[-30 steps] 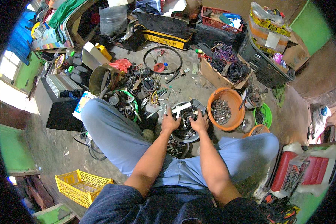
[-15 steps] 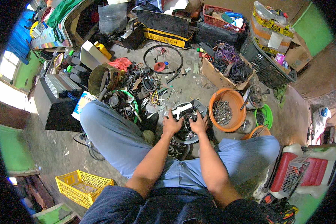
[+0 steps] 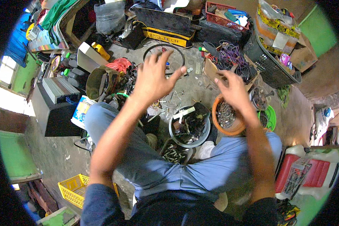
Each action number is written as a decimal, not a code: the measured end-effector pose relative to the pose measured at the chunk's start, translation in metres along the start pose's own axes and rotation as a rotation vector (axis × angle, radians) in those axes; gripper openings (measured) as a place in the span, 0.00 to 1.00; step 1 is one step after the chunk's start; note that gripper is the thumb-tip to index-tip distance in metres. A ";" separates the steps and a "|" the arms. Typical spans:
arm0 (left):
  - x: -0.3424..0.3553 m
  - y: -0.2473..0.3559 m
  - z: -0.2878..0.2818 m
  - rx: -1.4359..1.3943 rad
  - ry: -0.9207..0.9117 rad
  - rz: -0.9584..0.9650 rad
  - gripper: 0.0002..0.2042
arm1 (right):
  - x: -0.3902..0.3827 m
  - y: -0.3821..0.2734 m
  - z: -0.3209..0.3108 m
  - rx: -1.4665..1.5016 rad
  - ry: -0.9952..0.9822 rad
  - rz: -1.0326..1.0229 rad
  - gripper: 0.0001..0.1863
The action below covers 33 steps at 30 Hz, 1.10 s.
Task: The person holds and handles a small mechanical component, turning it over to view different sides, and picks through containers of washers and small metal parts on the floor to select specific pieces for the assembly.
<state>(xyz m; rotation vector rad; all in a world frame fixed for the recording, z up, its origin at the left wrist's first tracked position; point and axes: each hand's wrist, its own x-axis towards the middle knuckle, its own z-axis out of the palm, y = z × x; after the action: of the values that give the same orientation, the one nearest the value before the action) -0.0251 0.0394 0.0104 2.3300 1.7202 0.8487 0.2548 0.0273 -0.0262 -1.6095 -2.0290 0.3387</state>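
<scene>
Both my hands are raised in the air, well apart. My left hand [image 3: 153, 77] is open with its fingers spread, in front of a black ring [image 3: 164, 45] lying on the floor. My right hand [image 3: 232, 87] has its thumb and fingers apart with nothing between them; it covers part of an orange bowl [image 3: 217, 120] and the front of a cardboard box of cables [image 3: 211, 72]. Between my legs stands a grey basin [image 3: 192, 144] with dark parts and a white strip [image 3: 187, 113] in it. Nearer me, a dark container holds small cylindrical metal pieces [image 3: 174, 153].
A green bowl [image 3: 272, 117] sits right of the orange one. Tangled purple and black cables [image 3: 233, 56] fill the cardboard box. A yellow crate [image 3: 72, 193] lies at the lower left, a dark box [image 3: 56, 113] at the left, a red-and-white container [image 3: 317, 172] at the right.
Both hands have lifted out of the grey basin, fingers free. The left rose up and to the left, the right up and to the right. The basin's contents now show.
</scene>
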 end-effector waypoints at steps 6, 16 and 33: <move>0.079 -0.026 -0.021 0.297 -0.023 0.237 0.33 | 0.048 0.044 -0.021 -0.117 -0.302 -0.171 0.18; 0.108 -0.140 0.135 0.103 -0.500 0.174 0.28 | 0.102 0.133 0.113 0.141 -0.735 -0.060 0.16; -0.031 -0.176 0.220 -0.161 -0.670 -0.153 0.28 | 0.081 0.203 0.170 -0.034 -0.723 0.127 0.17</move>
<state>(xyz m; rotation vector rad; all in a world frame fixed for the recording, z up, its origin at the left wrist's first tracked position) -0.0687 0.1211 -0.2577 2.0115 1.4383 0.1335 0.3179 0.1793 -0.2492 -1.8089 -2.4395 1.0651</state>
